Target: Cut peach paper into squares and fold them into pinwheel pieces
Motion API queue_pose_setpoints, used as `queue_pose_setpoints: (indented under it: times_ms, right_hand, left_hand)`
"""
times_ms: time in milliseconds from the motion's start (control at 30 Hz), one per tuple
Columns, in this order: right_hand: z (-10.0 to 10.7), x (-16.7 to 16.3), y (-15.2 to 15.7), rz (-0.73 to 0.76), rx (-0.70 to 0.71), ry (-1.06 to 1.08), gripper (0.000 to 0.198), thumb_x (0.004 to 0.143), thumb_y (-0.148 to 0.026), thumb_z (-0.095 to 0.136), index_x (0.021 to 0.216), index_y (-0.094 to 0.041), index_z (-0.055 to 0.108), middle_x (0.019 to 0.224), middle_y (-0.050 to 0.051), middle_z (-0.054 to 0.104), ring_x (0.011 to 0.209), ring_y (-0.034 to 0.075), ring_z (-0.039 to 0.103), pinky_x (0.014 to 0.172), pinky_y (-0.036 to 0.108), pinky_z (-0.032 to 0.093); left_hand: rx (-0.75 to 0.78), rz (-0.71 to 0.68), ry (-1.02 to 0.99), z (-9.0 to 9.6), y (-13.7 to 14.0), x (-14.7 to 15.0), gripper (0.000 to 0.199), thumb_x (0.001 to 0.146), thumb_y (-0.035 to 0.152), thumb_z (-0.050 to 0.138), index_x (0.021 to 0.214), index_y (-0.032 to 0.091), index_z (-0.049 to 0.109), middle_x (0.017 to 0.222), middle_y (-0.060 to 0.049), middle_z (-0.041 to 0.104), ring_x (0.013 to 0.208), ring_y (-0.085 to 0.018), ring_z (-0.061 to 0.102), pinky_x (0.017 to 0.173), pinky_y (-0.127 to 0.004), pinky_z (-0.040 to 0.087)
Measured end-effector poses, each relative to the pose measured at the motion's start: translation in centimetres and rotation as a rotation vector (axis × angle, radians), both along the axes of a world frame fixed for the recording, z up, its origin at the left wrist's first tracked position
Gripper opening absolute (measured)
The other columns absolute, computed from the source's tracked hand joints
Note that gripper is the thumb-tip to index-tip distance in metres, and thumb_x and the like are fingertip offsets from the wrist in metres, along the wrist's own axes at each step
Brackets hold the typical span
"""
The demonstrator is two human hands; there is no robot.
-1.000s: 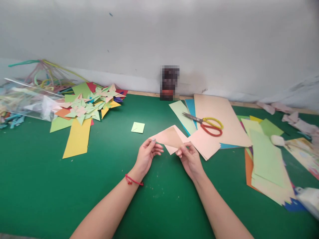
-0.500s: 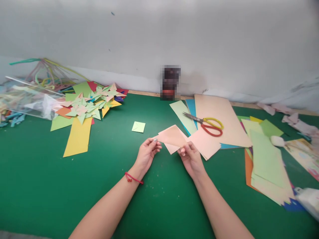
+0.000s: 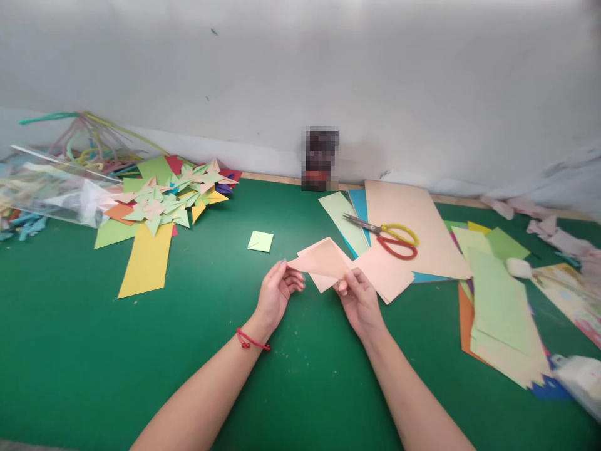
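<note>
A peach sheet of paper (image 3: 323,260), folded to a pointed triangle, is stretched between my two hands just above the table. Its left tip is at the thumb and fingers of my left hand (image 3: 277,291), which are bent around it. My right hand (image 3: 359,297) pinches the right corner between thumb and fingertips. Behind and under it show corners of another pink sheet (image 3: 321,284). A small folded light-green square (image 3: 260,242) lies on the table beyond my left hand. More pink sheets (image 3: 385,272) lie just past my right hand.
Scissors (image 3: 397,238) with yellow and red handles rest on a large peach sheet (image 3: 413,207). Folded paper stars (image 3: 162,203) and a clear plastic bag (image 3: 61,188) are at the left. Green paper strips (image 3: 502,300) lie right on the green table (image 3: 188,351).
My left thumb has shifted back toward the tip of the peach paper, and its fingers are a little more curled. The right hand keeps its pinch.
</note>
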State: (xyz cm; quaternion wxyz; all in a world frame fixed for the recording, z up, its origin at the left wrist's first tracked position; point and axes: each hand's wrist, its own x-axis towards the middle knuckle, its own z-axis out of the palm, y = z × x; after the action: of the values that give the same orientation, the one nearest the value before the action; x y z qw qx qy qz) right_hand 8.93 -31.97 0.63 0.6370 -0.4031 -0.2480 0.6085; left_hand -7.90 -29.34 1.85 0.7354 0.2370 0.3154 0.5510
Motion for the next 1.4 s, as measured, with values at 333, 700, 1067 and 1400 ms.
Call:
queue_pose_setpoints:
  times_ms: [333, 700, 1067, 1400]
  right_hand:
    - [0.5, 0.0, 0.1, -0.048, 0.034, -0.051, 0.013, 0.079, -0.025, 0.062, 0.073, -0.020, 0.052, 0.043, -0.008, 0.046, 0.046, 0.007, 0.040, 0.054, 0.021, 0.037]
    - [0.0, -0.6, 0.3, -0.087, 0.001, -0.177, 0.019, 0.068, -0.030, 0.071, 0.077, -0.018, 0.061, 0.069, -0.001, 0.061, 0.060, 0.011, 0.054, 0.058, 0.025, 0.044]
    - [0.4, -0.8, -0.2, 0.054, -0.023, -0.315, 0.063, 0.073, -0.032, 0.065, 0.129, -0.020, 0.039, 0.075, 0.000, 0.067, 0.069, 0.016, 0.062, 0.063, 0.026, 0.048]
    - [0.8, -1.4, -0.8, 0.225, 0.090, -0.397, 0.078, 0.071, -0.023, 0.068, 0.137, -0.030, 0.027, 0.085, -0.001, 0.063, 0.076, 0.015, 0.061, 0.073, 0.030, 0.049]
  left_hand:
    - [0.220, 0.000, 0.393, 0.6, -0.9, 0.4, 0.026, 0.086, 0.036, 0.045, 0.085, 0.012, 0.056, 0.075, -0.005, 0.062, 0.058, -0.012, 0.059, 0.050, -0.023, 0.046]
    - [0.268, -0.094, 0.638, 0.5, -1.5, 1.0, 0.018, 0.080, 0.031, 0.055, 0.076, 0.014, 0.058, 0.077, -0.005, 0.067, 0.065, -0.013, 0.061, 0.053, -0.021, 0.045]
    - [0.354, -0.199, 0.678, 0.1, -1.7, 1.3, 0.048, 0.079, 0.024, 0.055, 0.125, 0.019, 0.040, 0.091, -0.006, 0.063, 0.081, -0.016, 0.061, 0.067, -0.024, 0.050]
    - [0.495, 0.022, 0.909, 0.6, -1.8, 0.8, 0.032, 0.082, 0.018, 0.048, 0.113, 0.022, 0.056, 0.107, -0.006, 0.062, 0.085, -0.017, 0.060, 0.072, -0.027, 0.049]
